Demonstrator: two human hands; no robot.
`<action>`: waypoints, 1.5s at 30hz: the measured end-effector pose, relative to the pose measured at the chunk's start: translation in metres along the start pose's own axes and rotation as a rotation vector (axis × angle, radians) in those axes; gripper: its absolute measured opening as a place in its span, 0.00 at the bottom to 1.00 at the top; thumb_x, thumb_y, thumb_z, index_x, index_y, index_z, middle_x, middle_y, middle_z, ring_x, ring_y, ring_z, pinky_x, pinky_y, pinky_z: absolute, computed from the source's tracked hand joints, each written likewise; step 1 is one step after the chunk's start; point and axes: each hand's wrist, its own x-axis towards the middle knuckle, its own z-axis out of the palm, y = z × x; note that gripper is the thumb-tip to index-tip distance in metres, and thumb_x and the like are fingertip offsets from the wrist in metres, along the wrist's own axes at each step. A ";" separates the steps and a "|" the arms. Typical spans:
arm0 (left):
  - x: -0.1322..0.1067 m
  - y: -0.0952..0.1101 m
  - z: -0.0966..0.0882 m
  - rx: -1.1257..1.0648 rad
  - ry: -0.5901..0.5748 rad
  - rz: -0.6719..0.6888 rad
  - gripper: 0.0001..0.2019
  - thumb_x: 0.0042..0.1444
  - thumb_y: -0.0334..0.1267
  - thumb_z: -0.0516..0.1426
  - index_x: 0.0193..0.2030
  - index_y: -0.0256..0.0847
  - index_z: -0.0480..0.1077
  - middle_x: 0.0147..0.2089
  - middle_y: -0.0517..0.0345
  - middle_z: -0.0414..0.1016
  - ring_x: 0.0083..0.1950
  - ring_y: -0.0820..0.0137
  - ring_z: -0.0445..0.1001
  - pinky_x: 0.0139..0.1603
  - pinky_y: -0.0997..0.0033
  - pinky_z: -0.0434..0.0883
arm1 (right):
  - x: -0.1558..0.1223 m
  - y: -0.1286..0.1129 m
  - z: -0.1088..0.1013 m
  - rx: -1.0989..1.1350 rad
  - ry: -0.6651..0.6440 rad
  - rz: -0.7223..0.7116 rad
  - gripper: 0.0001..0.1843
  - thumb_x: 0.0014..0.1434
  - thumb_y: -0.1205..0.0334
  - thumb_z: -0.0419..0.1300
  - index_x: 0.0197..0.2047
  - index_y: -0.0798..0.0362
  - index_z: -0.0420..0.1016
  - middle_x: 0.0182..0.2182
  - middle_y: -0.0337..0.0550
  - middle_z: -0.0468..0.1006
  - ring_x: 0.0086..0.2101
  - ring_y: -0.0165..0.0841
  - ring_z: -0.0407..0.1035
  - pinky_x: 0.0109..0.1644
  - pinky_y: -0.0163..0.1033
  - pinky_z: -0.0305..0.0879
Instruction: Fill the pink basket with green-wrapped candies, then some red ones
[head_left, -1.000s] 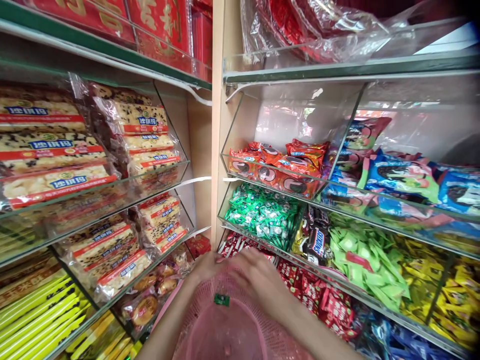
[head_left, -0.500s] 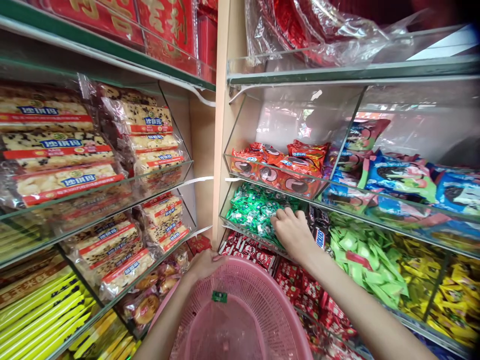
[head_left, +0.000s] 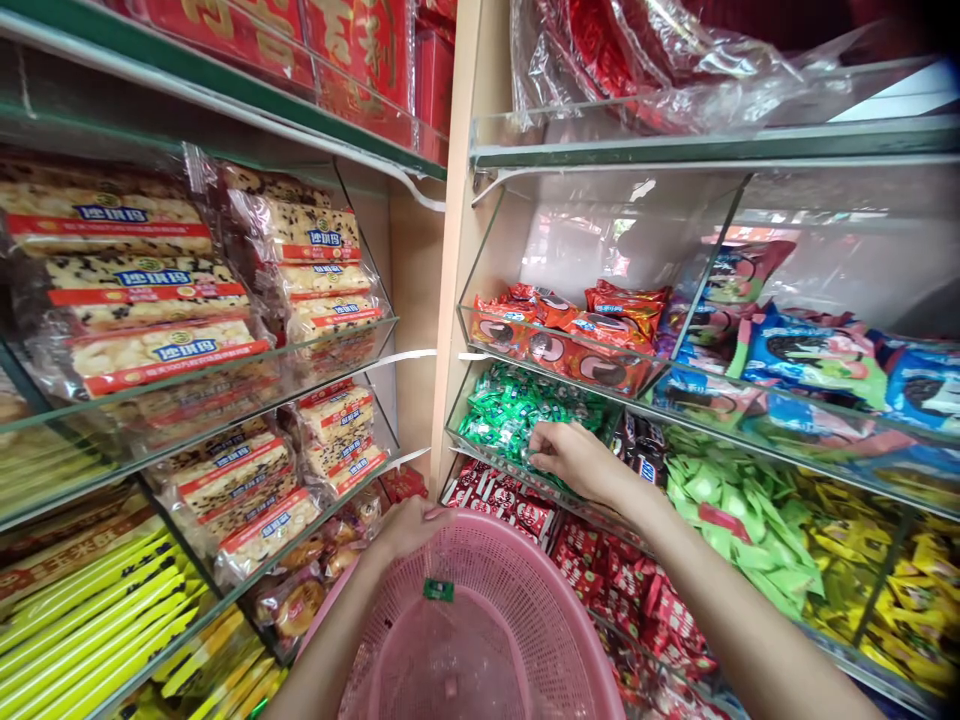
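Fingers of right hand (head_left: 574, 455) curl at near side of green sweets (head_left: 499, 410); cannot tell if they pinch one; left hand (head_left: 409, 525) grips far rim of pink basket (head_left: 517, 590), single green packet (head_left: 439, 590) inside; step seems picking, next move calls for careful lift

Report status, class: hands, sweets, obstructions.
Left hand gripping round pink plastic basket. Right hand curled over small green-wrapped candies, grip unclear. No visible obstruction.
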 end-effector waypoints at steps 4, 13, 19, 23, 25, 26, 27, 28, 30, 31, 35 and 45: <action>0.000 -0.006 0.003 0.005 0.016 -0.001 0.27 0.50 0.64 0.46 0.18 0.39 0.53 0.20 0.66 0.46 0.23 0.77 0.52 0.24 0.76 0.46 | 0.002 0.000 0.011 -0.089 0.031 0.087 0.03 0.54 0.67 0.58 0.34 0.54 0.68 0.32 0.42 0.73 0.33 0.31 0.66 0.32 0.33 0.51; -0.003 -0.007 0.003 0.013 0.026 -0.015 0.26 0.50 0.62 0.46 0.18 0.39 0.53 0.20 0.66 0.46 0.24 0.78 0.51 0.25 0.76 0.46 | -0.001 -0.006 0.014 -0.121 0.004 0.170 0.11 0.53 0.65 0.59 0.42 0.55 0.67 0.37 0.47 0.75 0.37 0.36 0.69 0.33 0.35 0.53; -0.004 -0.005 0.004 -0.006 0.018 0.010 0.26 0.51 0.62 0.46 0.19 0.39 0.57 0.20 0.65 0.47 0.23 0.77 0.53 0.25 0.76 0.47 | -0.001 -0.006 0.017 -0.182 0.010 0.192 0.13 0.53 0.64 0.58 0.43 0.57 0.68 0.39 0.51 0.74 0.40 0.37 0.68 0.35 0.36 0.53; -0.006 -0.005 0.004 -0.009 0.014 -0.008 0.27 0.50 0.63 0.45 0.18 0.38 0.56 0.20 0.65 0.47 0.24 0.77 0.52 0.25 0.77 0.47 | 0.000 -0.005 0.019 -0.171 0.026 0.176 0.11 0.53 0.64 0.58 0.41 0.55 0.68 0.35 0.47 0.75 0.37 0.35 0.68 0.33 0.35 0.52; -0.007 -0.005 0.003 -0.014 0.015 -0.017 0.27 0.50 0.63 0.45 0.19 0.38 0.56 0.20 0.65 0.48 0.24 0.77 0.53 0.25 0.77 0.47 | 0.001 -0.004 0.019 -0.155 0.030 0.172 0.08 0.52 0.64 0.58 0.37 0.54 0.69 0.33 0.45 0.74 0.35 0.34 0.67 0.32 0.35 0.51; -0.008 -0.005 0.003 -0.015 0.017 -0.017 0.27 0.50 0.63 0.46 0.19 0.38 0.56 0.20 0.65 0.48 0.24 0.77 0.53 0.25 0.77 0.47 | 0.001 -0.004 0.018 -0.145 0.030 0.170 0.06 0.52 0.64 0.58 0.35 0.54 0.69 0.32 0.44 0.74 0.34 0.33 0.67 0.32 0.35 0.50; -0.008 -0.005 0.002 -0.017 0.021 -0.015 0.27 0.50 0.63 0.46 0.19 0.38 0.56 0.20 0.65 0.49 0.24 0.77 0.53 0.25 0.77 0.47 | 0.001 -0.003 0.018 -0.130 0.028 0.166 0.04 0.52 0.64 0.58 0.33 0.53 0.69 0.31 0.43 0.73 0.33 0.33 0.66 0.32 0.35 0.50; -0.008 -0.006 0.002 -0.017 0.026 -0.012 0.27 0.50 0.63 0.46 0.19 0.38 0.56 0.20 0.65 0.49 0.24 0.77 0.54 0.25 0.77 0.47 | 0.001 -0.003 0.017 -0.111 0.029 0.158 0.03 0.52 0.64 0.58 0.32 0.53 0.68 0.30 0.42 0.73 0.32 0.32 0.66 0.32 0.35 0.50; -0.008 -0.007 0.001 -0.013 0.033 -0.013 0.27 0.49 0.63 0.47 0.19 0.38 0.56 0.20 0.65 0.50 0.24 0.77 0.54 0.25 0.76 0.47 | 0.002 -0.001 0.016 -0.053 0.037 0.132 0.03 0.52 0.64 0.59 0.30 0.52 0.67 0.29 0.40 0.72 0.32 0.31 0.65 0.32 0.34 0.51; -0.008 -0.007 0.001 -0.008 0.036 -0.016 0.26 0.50 0.62 0.47 0.19 0.38 0.56 0.20 0.65 0.50 0.24 0.77 0.54 0.25 0.76 0.47 | 0.003 0.000 0.015 -0.020 0.044 0.119 0.04 0.52 0.63 0.59 0.30 0.52 0.67 0.29 0.39 0.72 0.33 0.31 0.65 0.33 0.34 0.52; -0.008 -0.009 0.002 0.005 0.045 -0.023 0.26 0.50 0.62 0.47 0.18 0.38 0.56 0.19 0.65 0.48 0.24 0.77 0.52 0.25 0.76 0.47 | 0.005 0.001 0.020 0.018 0.072 0.115 0.06 0.52 0.60 0.60 0.31 0.52 0.68 0.32 0.40 0.71 0.36 0.33 0.64 0.37 0.34 0.54; -0.008 -0.001 -0.002 -0.025 0.009 -0.016 0.25 0.49 0.61 0.49 0.19 0.39 0.57 0.20 0.65 0.46 0.24 0.77 0.51 0.25 0.76 0.46 | 0.003 -0.015 0.024 -0.080 0.080 0.189 0.05 0.53 0.63 0.59 0.35 0.52 0.70 0.36 0.43 0.72 0.40 0.35 0.64 0.38 0.35 0.53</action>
